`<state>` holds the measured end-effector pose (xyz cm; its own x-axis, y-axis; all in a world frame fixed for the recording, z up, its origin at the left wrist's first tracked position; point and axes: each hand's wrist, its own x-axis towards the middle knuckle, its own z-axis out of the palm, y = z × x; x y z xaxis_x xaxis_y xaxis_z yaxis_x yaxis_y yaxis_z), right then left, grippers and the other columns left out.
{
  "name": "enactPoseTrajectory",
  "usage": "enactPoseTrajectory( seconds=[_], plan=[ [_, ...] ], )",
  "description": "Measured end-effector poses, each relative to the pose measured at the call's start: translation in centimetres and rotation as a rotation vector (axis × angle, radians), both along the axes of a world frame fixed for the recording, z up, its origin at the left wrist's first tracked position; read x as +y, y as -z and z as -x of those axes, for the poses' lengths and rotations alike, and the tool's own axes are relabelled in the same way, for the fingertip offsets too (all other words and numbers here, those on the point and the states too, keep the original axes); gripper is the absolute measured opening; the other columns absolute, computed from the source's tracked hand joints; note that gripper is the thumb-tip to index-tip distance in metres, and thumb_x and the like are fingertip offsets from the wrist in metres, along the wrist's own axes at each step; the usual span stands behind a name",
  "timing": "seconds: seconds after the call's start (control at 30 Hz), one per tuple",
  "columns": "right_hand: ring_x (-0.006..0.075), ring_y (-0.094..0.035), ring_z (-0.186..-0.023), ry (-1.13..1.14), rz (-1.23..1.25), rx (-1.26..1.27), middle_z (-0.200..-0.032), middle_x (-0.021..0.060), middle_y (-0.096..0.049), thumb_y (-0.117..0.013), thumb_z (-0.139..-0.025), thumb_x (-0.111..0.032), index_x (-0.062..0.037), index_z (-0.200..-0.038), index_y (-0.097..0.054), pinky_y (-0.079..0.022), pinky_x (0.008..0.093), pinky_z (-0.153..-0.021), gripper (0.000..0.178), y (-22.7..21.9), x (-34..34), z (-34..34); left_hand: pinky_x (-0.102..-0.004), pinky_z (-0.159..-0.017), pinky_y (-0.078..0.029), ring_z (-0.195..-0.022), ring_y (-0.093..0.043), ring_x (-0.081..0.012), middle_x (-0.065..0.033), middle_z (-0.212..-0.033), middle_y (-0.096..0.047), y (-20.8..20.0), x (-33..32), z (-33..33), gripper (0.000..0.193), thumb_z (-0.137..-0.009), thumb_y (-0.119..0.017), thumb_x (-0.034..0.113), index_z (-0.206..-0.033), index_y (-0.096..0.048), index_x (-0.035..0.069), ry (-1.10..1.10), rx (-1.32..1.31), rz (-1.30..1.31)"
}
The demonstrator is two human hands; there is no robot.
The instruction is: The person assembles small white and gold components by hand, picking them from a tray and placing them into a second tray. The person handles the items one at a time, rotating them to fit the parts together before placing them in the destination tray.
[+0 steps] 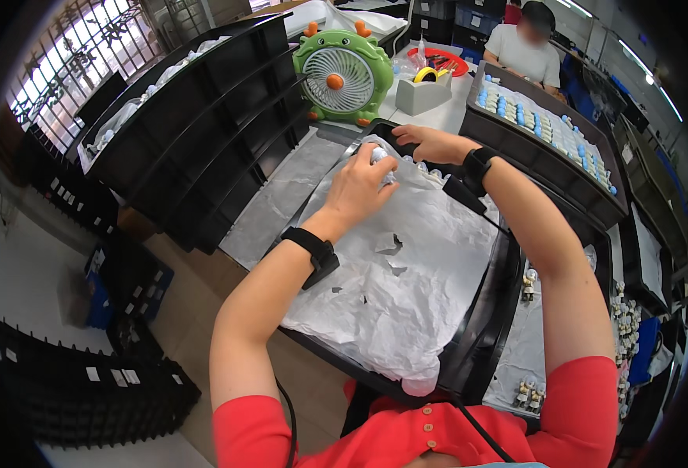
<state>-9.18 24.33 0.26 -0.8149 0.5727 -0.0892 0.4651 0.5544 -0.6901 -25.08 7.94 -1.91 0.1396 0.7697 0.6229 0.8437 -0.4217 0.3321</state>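
Observation:
My left hand [357, 187] is closed around a small white figurine [378, 154] over the far left part of the tray; the fingers cover much of the piece. My right hand [435, 146] is just right of it, fingers apart and holding nothing that I can see. Beneath both is a black tray [480, 331] lined with crumpled, torn white paper [406, 312]. A few small white pieces [435, 174] lie along the tray's far edge, partly hidden by my right hand and wrist.
Tall stacked black crates [211, 117] stand on the left. Behind the tray are a green fan [335, 78] and a tape dispenser [424, 93]. A crate [547, 144] holds rows of blue and white pieces. Figurines [529, 394] lie in a tray at right. A person [527, 54] sits opposite.

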Motion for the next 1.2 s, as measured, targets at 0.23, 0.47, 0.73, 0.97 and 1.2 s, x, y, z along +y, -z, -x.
enactPoseTrajectory(
  seconds=[0.23,0.47,0.73,0.97,1.2],
  plan=[
    [0.0113,-0.052,-0.087,0.047,0.155,-0.065,-0.094,0.0028,-0.059,-0.064,-0.08,-0.021,-0.0017,-0.108,-0.058,-0.041,0.0245,-0.077,0.035,0.9,-0.1,1.1,-0.0426,-0.069,-0.05,-0.081,-0.061,-0.0362,-0.0139,-0.102,-0.052,1.2,-0.3,1.2,0.026,-0.073,-0.072,0.019,-0.094,-0.058,0.014,-0.05,-0.068,0.12],
    [0.011,-0.054,-0.082,0.102,0.149,-0.029,-0.089,0.002,-0.061,-0.065,-0.081,-0.034,-0.005,-0.099,-0.064,-0.041,0.0251,-0.074,0.034,3.5,0.7,0.9,-0.0441,-0.07,-0.05,-0.082,-0.061,-0.0391,-0.0167,-0.099,-0.051,1.4,-0.3,1.3,0.027,-0.074,-0.072,0.019,-0.095,-0.057,0.013,-0.2,-0.074,0.269],
    [0.0152,-0.057,-0.073,0.075,0.05,-0.088,-0.074,0.0037,-0.062,-0.067,-0.078,-0.035,-0.0035,-0.094,-0.063,-0.045,0.0304,-0.067,0.036,4.2,1.0,-0.8,-0.0451,-0.07,-0.05,-0.081,-0.061,-0.0398,-0.0177,-0.106,-0.051,1.5,-0.3,1.5,0.026,-0.073,-0.072,0.019,-0.094,-0.058,0.012,-0.255,-0.07,0.184],
    [0.0301,-0.061,-0.073,0.007,-0.473,-0.003,-0.078,0.0132,-0.063,-0.058,-0.081,-0.019,-0.0029,-0.085,-0.055,-0.047,0.04,-0.065,0.016,5.1,-1.1,0.1,-0.0406,-0.073,-0.048,-0.085,-0.06,-0.0341,-0.0148,-0.105,-0.055,-1.8,-0.8,0.4,0.026,-0.071,-0.072,0.023,-0.091,-0.059,0.01,-0.061,-0.122,0.218],
    [0.0348,-0.06,-0.077,-0.108,-0.711,0.03,-0.082,0.0133,-0.061,-0.054,-0.085,-0.016,-0.0045,-0.087,-0.053,-0.047,0.0439,-0.067,0.012,5.6,-1.4,1.3,-0.0382,-0.073,-0.047,-0.088,-0.059,-0.0324,-0.0145,-0.091,-0.06,3.0,0.8,2.5,0.029,-0.07,-0.071,0.026,-0.09,-0.06,0.008,-0.03,-0.01,0.496]
  ],
)
